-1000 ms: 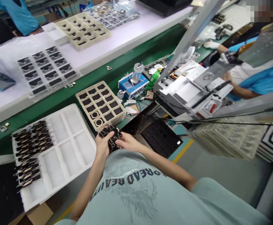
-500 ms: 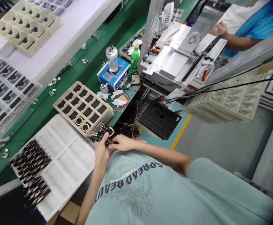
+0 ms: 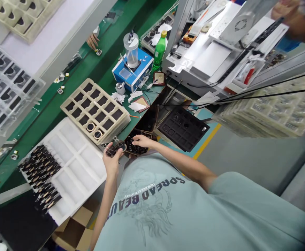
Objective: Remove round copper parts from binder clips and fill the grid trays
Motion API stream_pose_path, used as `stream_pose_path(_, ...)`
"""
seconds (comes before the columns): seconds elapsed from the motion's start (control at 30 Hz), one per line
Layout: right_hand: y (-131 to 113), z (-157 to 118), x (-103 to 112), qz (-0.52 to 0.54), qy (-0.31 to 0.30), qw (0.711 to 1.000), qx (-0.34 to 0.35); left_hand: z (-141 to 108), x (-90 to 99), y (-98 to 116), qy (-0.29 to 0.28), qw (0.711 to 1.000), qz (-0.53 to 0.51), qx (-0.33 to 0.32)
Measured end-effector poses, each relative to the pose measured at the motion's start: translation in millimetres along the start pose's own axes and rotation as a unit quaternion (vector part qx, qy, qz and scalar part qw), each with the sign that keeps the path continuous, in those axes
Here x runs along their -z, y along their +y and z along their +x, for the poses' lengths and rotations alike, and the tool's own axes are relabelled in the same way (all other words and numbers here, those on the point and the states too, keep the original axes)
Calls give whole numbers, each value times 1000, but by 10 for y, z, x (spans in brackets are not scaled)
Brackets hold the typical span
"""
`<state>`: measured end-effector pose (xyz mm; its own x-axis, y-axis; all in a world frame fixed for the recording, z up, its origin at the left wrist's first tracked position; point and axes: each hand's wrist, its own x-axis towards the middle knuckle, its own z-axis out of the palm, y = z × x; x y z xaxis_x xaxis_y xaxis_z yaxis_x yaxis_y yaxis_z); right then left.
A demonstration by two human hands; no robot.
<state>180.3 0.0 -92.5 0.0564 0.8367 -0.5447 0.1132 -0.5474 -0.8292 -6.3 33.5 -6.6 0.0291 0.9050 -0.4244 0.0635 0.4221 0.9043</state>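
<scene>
- Well, from where I stand, one green desk (image 3: 100,71) runs slantwise, one pale shelf (image 3: 55,42) along its far side; past the near edge lies grey floor (image 3: 236,160) with a yellow stripe (image 3: 207,142).
- One co-worker's hand (image 3: 92,42) shows at the shelf's edge.
- One blue machine (image 3: 131,75) and one green bottle (image 3: 159,52), side by side.
- One beige tray (image 3: 63,108) near the desk's near edge: fifteen compartments, two with rings (image 3: 94,130), at its near corner.
- One white foam tray (image 3: 75,158): black clipped pieces (image 3: 41,165) crowd its left edge, too packed to count.
- One ring piece (image 3: 115,146), gripped in the left hand (image 3: 112,158), just off the beige tray's near corner.
- Right hand (image 3: 142,141), fingers bent at a heap of small black pieces (image 3: 138,149); whether it holds one, I can't tell.
</scene>
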Motion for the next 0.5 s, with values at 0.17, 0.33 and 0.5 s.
stream_pose_path(0.17, -152, -298, 51, 213, -104, 961, 144, -55, -76, -86, -134, 986, 98, 27)
stream_pose_path(0.33, -254, -397, 26, 225, 23, 960, 164, -52, -152, -36, -172, 980, 98, 34)
stream_pose_path(0.5, -333, -456, 205, 222, -10, 956, 190, 5, -200, -13, -223, 965, 132, 26)
